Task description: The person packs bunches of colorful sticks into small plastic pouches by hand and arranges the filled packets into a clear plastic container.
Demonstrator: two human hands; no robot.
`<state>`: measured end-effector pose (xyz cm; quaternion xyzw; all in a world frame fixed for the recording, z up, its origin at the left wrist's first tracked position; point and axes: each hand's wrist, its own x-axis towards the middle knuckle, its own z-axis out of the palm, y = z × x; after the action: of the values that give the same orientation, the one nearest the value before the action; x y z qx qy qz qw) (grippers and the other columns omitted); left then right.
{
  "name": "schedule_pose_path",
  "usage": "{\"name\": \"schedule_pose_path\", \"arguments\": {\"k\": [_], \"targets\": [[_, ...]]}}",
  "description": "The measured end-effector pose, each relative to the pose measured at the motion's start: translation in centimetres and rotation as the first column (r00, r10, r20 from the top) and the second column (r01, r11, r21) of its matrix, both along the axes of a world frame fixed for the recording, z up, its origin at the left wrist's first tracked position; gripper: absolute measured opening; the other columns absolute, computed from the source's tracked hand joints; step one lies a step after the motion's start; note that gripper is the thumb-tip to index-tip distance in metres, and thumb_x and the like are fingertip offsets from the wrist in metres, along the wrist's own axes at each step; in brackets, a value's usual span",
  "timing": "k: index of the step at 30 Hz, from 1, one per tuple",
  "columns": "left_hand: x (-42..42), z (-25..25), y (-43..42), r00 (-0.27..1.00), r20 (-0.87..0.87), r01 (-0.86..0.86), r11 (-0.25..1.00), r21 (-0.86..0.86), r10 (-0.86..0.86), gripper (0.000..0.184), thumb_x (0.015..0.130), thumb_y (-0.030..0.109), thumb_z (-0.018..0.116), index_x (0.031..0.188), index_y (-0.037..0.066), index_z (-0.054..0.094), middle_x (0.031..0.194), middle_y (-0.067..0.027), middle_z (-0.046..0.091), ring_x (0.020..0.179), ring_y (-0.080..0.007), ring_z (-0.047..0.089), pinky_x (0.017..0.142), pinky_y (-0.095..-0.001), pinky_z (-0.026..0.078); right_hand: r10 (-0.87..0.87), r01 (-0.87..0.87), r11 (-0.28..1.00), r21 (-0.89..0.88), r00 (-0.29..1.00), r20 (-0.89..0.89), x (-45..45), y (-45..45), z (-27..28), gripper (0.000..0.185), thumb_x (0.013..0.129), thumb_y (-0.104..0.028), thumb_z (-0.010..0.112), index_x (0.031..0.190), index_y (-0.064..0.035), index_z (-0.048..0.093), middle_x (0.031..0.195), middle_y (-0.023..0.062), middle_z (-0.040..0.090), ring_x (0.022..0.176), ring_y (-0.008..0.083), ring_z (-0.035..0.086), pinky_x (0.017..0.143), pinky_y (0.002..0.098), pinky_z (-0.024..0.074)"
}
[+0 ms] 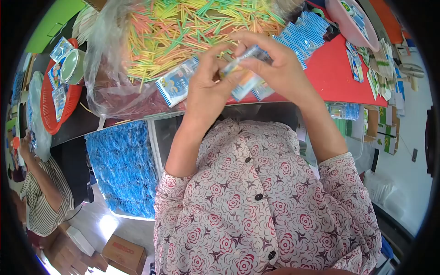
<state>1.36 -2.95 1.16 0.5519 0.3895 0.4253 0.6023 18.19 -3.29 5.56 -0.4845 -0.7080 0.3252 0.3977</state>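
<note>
Both my hands are raised over the table's front edge, at the top centre of the head view. Between them is a small blue and white packet (247,85), slightly blurred. The thumb and fingers of my right hand (279,68) are closed on its upper part. My left hand (208,87) has its fingers curled at the packet's left side, with the thumb against it. Left of my left hand, another blue and white packet (176,83) lies on the table. A heap of thin coloured sticks (183,36) spreads just beyond my hands.
A row of blue packets (305,34) lies on the red surface (330,75). A pink basin (353,23) stands far right. At left are a red basket (48,103) and a metal cup (72,67). Blue packets fill a container (121,169) below. A co-worker in a striped top sits at left.
</note>
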Motion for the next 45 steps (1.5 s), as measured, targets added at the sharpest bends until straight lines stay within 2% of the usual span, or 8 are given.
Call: {"name": "schedule_pose_path", "arguments": {"k": [4, 14, 18, 21, 25, 33, 36, 45], "targets": [[0.4, -1.3, 0.0, 0.89, -0.35, -0.03, 0.805, 0.593, 0.291, 0.034, 0.079, 0.005, 0.066, 0.112, 0.004, 0.055, 0.085, -0.0097, 0.061, 0.077, -0.0231, 0.061, 0.067, -0.0335, 0.048, -0.051, 0.004, 0.981, 0.193, 0.969, 0.243, 0.7, -1.9, -3.0, 0.044, 0.081, 0.0, 0.06, 0.124, -0.0103, 0.055, 0.101, 0.0072, 0.064, 0.09, 0.0204, 0.062, 0.075, 0.0315, 0.0492], [4.5, -2.3, -0.5, 0.77, -0.615, 0.316, 0.737, 0.598, 0.168, 0.017, 0.078, 0.014, 0.067, 0.085, 0.005, 0.055, 0.074, -0.0129, 0.062, 0.07, -0.0302, 0.062, 0.062, -0.0414, 0.048, -0.099, -0.05, 0.967, 0.251, 0.832, 0.546, 4.2, -1.5, -2.1, 0.043, 0.079, -0.002, 0.061, 0.121, -0.0064, 0.055, 0.105, 0.0125, 0.062, 0.098, 0.0313, 0.058, 0.084, 0.0379, 0.0462], [5.7, -2.7, -0.7, 0.749, -0.64, 0.306, 0.77, 0.56, 0.168, 0.018, 0.077, 0.015, 0.068, 0.085, 0.006, 0.055, 0.075, -0.0138, 0.063, 0.07, -0.0301, 0.063, 0.059, -0.0412, 0.048, -0.266, 0.018, 0.846, 0.533, 0.88, 0.393, 7.1, -1.9, -2.4, 0.039, 0.083, -0.007, 0.061, 0.122, -0.0037, 0.054, 0.11, 0.013, 0.061, 0.1, 0.0285, 0.059, 0.086, 0.0357, 0.0462], [6.6, -2.8, -0.5, 0.785, -0.601, 0.255, 0.807, 0.533, 0.149, 0.021, 0.075, 0.013, 0.07, 0.087, 0.005, 0.055, 0.077, -0.0147, 0.064, 0.07, -0.0303, 0.063, 0.057, -0.0399, 0.048, -0.587, 0.523, 0.764, 0.379, 0.807, 0.07, 9.4, -3.6, -3.4, 0.034, 0.089, -0.012, 0.058, 0.121, -0.0023, 0.054, 0.114, 0.0125, 0.06, 0.103, 0.022, 0.058, 0.087, 0.0324, 0.0465], [6.8, -1.5, 0.4, 0.746, -0.664, 0.302, 0.916, 0.264, -0.055, 0.024, 0.074, 0.014, 0.072, 0.086, 0.004, 0.054, 0.087, -0.0153, 0.065, 0.081, -0.031, 0.064, 0.064, -0.0398, 0.049, -0.636, 0.619, 0.755, 0.217, 0.772, 0.011, 10.5, -4.0, -5.7, 0.032, 0.093, -0.014, 0.053, 0.122, -0.0016, 0.053, 0.116, 0.0115, 0.058, 0.102, 0.0166, 0.057, 0.085, 0.0297, 0.0468], [7.3, 0.0, 3.5, 0.756, -0.633, 0.34, 0.727, 0.596, 0.166, 0.083, 0.061, 0.014, 0.082, 0.131, 0.003, 0.039, 0.126, -0.0222, 0.048, 0.118, -0.038, 0.047, 0.097, -0.0441, 0.039, -0.671, 0.672, 0.737, -0.076, 0.713, -0.203, 9.9, -3.0, -6.0, 0.033, 0.093, -0.017, 0.054, 0.121, 0.0002, 0.053, 0.102, 0.0113, 0.061, 0.093, 0.0168, 0.059, 0.082, 0.0276, 0.0469], [7.7, 0.0, 5.4, 0.713, -0.698, 0.491, 0.758, 0.43, -0.066, 0.108, 0.057, 0.016, 0.084, 0.144, 0.004, 0.02, 0.13, -0.0246, 0.045, 0.124, -0.0377, 0.043, 0.102, -0.042, 0.037, -0.688, 0.692, 0.722, -0.01, 0.717, -0.11, 9.1, -3.1, -6.1, 0.032, 0.094, -0.02, 0.054, 0.117, 0.0013, 0.055, 0.097, 0.0092, 0.061, 0.091, 0.0151, 0.059, 0.08, 0.027, 0.0466], [8.1, -0.2, 7.1, 0.711, -0.603, 0.582, 0.784, 0.217, -0.361, 0.118, 0.053, 0.017, 0.087, 0.145, 0.001, 0.014, 0.133, -0.0248, 0.044, 0.126, -0.0376, 0.041, 0.103, -0.0412, 0.036, -0.722, 0.723, 0.691, -0.026, 0.686, -0.09, 7.6, -2.7, -5.9, 0.032, 0.094, -0.024, 0.054, 0.108, 0.0034, 0.059, 0.093, 0.0042, 0.061, 0.088, 0.0097, 0.056, 0.077, 0.025, 0.0449]]}}
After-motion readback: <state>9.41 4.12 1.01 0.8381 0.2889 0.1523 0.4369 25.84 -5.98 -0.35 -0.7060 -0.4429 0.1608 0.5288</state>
